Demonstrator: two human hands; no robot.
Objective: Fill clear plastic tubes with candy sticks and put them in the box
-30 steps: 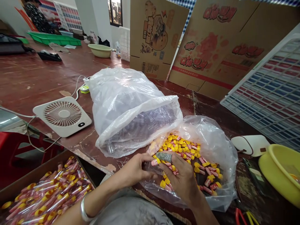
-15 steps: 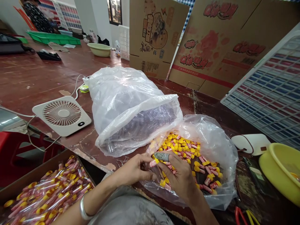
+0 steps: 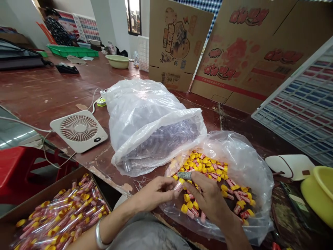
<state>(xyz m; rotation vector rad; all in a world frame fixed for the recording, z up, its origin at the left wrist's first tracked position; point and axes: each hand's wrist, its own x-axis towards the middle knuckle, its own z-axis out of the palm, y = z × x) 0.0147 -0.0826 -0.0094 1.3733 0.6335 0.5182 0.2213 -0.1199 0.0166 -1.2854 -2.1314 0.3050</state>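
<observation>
As the left hand (image 3: 158, 191) pinches a small pink-patterned cylinder (image 3: 178, 186) by its body, the piece has turned from sideways to cap-up within the last second, leaving its yellow cap (image 3: 181, 180) exposed between the hands; I cannot tell whether the right hand (image 3: 206, 192), one finger in a speckled grey covering (image 3: 185, 175), grips or merely touches it. Left of the hands, a box (image 3: 15, 214) holds glossy capped tubes (image 3: 65, 211); just beyond the right hand, a crinkled film bag (image 3: 241, 149) holds similar pieces (image 3: 205, 162); farther ahead bulges a shiny white sack (image 3: 140, 95) of clear tubes (image 3: 166, 139).

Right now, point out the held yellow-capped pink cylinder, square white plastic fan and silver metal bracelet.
Yellow-capped pink cylinder (image 3: 178, 186): head view, body below cap.
Square white fan (image 3: 80, 128): head view, round hub.
Silver bracelet (image 3: 98, 236): head view, band.
</observation>
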